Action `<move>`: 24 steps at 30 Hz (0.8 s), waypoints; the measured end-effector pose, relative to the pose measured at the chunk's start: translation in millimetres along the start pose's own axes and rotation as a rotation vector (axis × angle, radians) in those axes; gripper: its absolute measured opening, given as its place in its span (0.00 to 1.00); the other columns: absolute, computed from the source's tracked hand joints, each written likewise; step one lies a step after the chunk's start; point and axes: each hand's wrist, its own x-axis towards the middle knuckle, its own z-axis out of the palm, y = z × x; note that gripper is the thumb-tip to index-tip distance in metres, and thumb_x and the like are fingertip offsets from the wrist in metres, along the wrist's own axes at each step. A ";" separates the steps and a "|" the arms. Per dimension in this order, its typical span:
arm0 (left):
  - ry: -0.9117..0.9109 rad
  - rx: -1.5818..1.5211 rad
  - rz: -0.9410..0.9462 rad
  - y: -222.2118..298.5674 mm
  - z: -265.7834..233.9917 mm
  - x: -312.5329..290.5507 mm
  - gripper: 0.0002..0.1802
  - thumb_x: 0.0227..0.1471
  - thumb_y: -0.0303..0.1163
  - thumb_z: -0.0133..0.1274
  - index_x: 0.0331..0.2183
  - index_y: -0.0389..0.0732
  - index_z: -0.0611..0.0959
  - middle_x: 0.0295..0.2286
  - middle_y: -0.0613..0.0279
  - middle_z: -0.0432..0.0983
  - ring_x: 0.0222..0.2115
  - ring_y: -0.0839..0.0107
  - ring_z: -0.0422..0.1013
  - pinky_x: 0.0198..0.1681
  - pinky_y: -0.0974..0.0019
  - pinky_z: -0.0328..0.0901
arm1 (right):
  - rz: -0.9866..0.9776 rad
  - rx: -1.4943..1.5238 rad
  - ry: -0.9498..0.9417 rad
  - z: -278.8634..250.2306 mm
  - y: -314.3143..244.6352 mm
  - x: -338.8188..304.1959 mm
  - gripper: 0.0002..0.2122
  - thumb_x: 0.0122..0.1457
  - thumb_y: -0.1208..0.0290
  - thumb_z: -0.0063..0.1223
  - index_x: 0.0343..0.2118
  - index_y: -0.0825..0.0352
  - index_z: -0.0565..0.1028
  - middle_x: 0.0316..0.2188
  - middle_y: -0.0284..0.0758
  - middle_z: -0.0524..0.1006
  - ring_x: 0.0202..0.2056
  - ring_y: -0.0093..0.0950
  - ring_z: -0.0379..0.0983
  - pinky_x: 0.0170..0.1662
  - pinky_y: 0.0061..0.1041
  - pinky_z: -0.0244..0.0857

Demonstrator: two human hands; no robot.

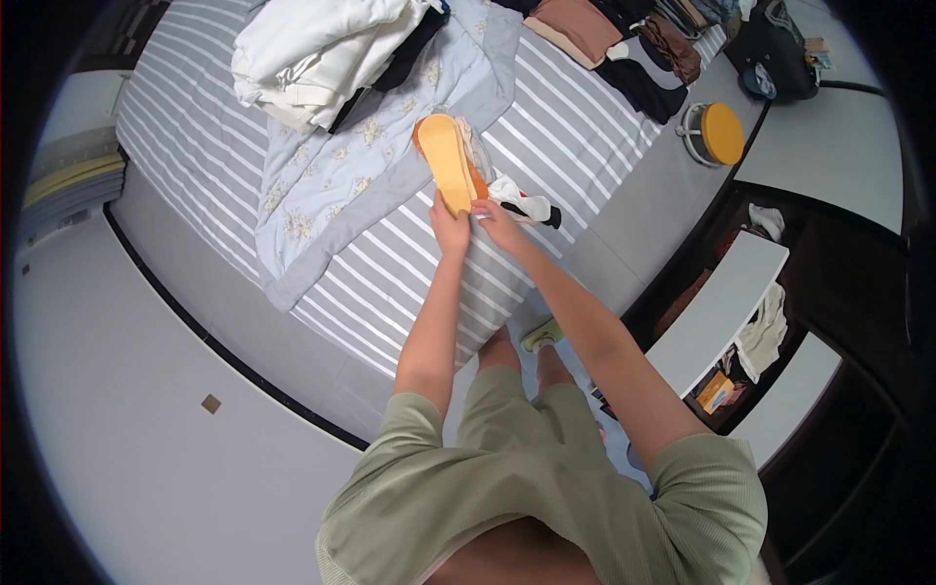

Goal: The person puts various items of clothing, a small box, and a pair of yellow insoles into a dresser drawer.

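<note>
A yellow insole (445, 151) points away from me over the near edge of the bed, with orange material showing along its sides. My left hand (451, 226) is closed on its near end, thumb on top. The fingers of my right hand (498, 226) pinch at the right side of that same end, against the orange edge. Just right of the hands lies a small bundle of white and black cloth, perhaps socks (526, 202). Pale cloth (475, 146) shows beside the insole, partly hidden by it.
A striped bed (570, 117) bears a floral quilt (366, 146), a heap of white clothes (312, 49) and folded dark and brown garments (580, 29). A yellow-topped stool (722, 135) stands right of the bed. An open drawer unit (721, 307) is at the right, with cloth inside.
</note>
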 end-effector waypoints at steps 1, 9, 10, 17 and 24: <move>-0.012 0.002 0.048 0.1 0.9 -1.3 0.39 0.37 0.30 0.55 0.53 0.37 0.59 0.43 0.43 0.60 0.44 0.52 0.61 0.49 0.60 0.57 | -0.011 0.044 -0.023 -2.3 -0.4 -1.1 0.19 0.47 0.83 0.40 0.46 0.70 0.65 0.41 0.39 0.71 0.44 0.27 0.67 0.46 0.23 0.60; -0.088 -0.296 -0.030 -25.1 8.0 9.0 0.31 0.46 0.32 0.47 0.52 0.34 0.61 0.44 0.44 0.63 0.44 0.57 0.64 0.48 0.63 0.58 | -0.019 0.125 -0.148 5.6 -29.6 -13.5 0.20 0.48 0.84 0.39 0.48 0.71 0.63 0.44 0.39 0.70 0.47 0.28 0.65 0.49 0.23 0.58; -0.064 -0.303 -0.024 -24.2 7.9 9.6 0.30 0.48 0.32 0.47 0.51 0.30 0.61 0.45 0.44 0.64 0.43 0.61 0.65 0.46 0.66 0.59 | 0.000 0.189 -0.175 6.6 -32.1 -15.8 0.21 0.48 0.84 0.39 0.49 0.71 0.62 0.45 0.39 0.69 0.49 0.28 0.64 0.51 0.23 0.56; -0.063 0.021 -0.103 13.8 -0.4 5.9 0.40 0.40 0.47 0.53 0.52 0.36 0.59 0.46 0.42 0.60 0.44 0.49 0.63 0.47 0.58 0.59 | 0.059 0.095 -0.211 9.2 -26.9 -22.6 0.26 0.48 0.82 0.39 0.53 0.73 0.54 0.49 0.41 0.64 0.53 0.29 0.58 0.54 0.27 0.51; -0.150 0.173 -0.164 35.2 -6.3 11.0 0.42 0.37 0.48 0.55 0.51 0.40 0.58 0.45 0.44 0.57 0.41 0.47 0.66 0.44 0.55 0.62 | 0.029 -0.061 0.024 4.7 1.6 -4.8 0.25 0.48 0.77 0.44 0.53 0.69 0.57 0.40 0.41 0.71 0.42 0.32 0.68 0.46 0.27 0.60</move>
